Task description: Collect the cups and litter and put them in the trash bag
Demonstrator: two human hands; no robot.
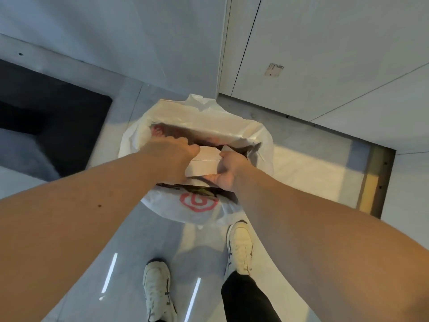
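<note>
Fingers (193,148) of the left hand (171,154) and right hand (228,168) are clamped on a pale box (203,165), 1 at each end. It's held over the open mouth of the white trash bag (202,203), which sits on the floor (301,173) by 2 white sneakers (240,247).

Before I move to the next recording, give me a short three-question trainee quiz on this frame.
1. True or false: both hands grip the white box.
2. Where is the box held? A) over the open mouth of the trash bag B) on the dark mat C) beside the shoes
3. Fill in: the logo on the bag's near side is ____ in colour.

Key: 1. True: the left hand holds its left end, the right hand its right end. 2. A. 3. Red.
</note>
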